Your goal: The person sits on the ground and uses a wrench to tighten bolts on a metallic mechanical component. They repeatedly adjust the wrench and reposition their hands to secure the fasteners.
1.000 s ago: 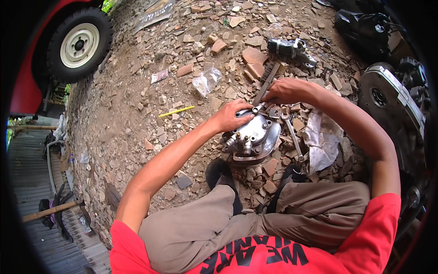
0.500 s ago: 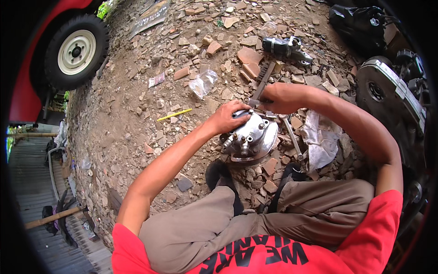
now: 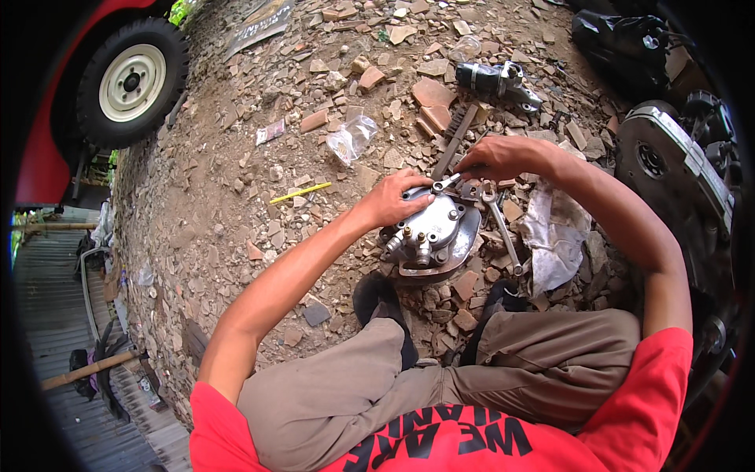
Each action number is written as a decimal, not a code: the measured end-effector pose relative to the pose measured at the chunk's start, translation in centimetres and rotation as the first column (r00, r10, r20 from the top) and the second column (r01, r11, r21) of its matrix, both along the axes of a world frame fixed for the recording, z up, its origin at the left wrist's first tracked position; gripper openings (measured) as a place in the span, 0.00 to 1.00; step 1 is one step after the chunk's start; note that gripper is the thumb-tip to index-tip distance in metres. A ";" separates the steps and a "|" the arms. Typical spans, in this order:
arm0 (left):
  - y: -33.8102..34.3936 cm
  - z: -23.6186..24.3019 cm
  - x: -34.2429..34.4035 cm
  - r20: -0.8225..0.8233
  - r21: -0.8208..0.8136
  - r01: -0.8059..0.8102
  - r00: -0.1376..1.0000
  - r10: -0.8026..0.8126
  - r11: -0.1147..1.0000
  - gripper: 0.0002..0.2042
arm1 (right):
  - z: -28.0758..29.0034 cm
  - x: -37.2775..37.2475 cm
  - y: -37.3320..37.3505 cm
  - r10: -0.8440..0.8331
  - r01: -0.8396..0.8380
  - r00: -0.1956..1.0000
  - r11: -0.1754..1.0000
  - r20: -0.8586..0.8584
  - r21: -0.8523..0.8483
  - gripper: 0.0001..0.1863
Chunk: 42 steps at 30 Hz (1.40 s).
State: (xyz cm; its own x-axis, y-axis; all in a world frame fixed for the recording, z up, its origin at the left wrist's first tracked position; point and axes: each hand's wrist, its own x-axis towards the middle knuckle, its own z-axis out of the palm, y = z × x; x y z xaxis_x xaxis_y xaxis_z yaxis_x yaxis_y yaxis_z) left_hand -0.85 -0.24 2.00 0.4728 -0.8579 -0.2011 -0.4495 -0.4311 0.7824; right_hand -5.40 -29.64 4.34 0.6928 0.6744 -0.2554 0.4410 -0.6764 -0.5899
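Head view: our right hand (image 3: 497,156) pinches a ring spanner (image 3: 448,182) by its far end, fingers bent around the shank. From those fingertips the spanner's long axis slants leftward and a little back toward us, so its ring end lies left of our right hand, over the far edge of a metal housing (image 3: 440,223). That ring end is nearest our left hand (image 3: 392,200), just beside its fingertips; we cannot tell whether the ring sits fully around a bolt.

Our left hand rests on the housing's far-left edge, fingers curved over it; how firmly they press, we cannot tell. The housing itself stands on the rubble ground (image 3: 216,181), right of our left hand and nearer to us than our right.

A wire brush (image 3: 454,143) lies left of our right hand, beyond the ring end. Nearer to us than that hand lie a second spanner (image 3: 503,233) and a pale cloth (image 3: 557,248).
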 end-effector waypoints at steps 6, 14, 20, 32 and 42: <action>0.1 -0.1 0.1 0.022 -0.003 0.005 1.000 -0.005 1.000 0.24 | 0.8 0.9 1.2 0.037 -0.029 0.995 0.995 0.088 -0.099 0.17; 0.8 -0.2 0.3 0.022 -0.018 0.011 1.000 -0.011 1.000 0.22 | 4.4 -3.3 6.6 -0.054 -0.032 0.973 0.931 -0.222 -0.364 0.11; 0.1 -0.1 0.1 0.033 -0.032 0.006 0.999 -0.005 0.999 0.19 | 5.4 -5.5 6.2 -0.215 0.152 0.947 0.954 -0.237 -0.257 0.13; 0.3 -1.0 0.0 0.031 -0.082 -0.002 0.999 0.004 0.997 0.20 | 5.1 -7.8 6.3 -0.255 0.247 0.898 0.967 -0.360 -0.067 0.14; 0.9 0.1 0.3 0.075 -0.124 0.085 0.994 -0.076 0.989 0.21 | 7.1 -7.8 8.0 -0.371 0.381 0.920 0.922 -0.125 0.071 0.13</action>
State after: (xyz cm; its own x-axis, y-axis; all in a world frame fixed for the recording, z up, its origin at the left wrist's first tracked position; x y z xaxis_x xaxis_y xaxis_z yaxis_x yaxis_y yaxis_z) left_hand -0.54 0.63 2.06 0.4103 -0.9101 -0.0573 -0.5338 -0.2906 0.7941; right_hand -13.22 -21.61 11.42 0.8718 0.3934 -0.2918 0.0953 -0.7206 -0.6868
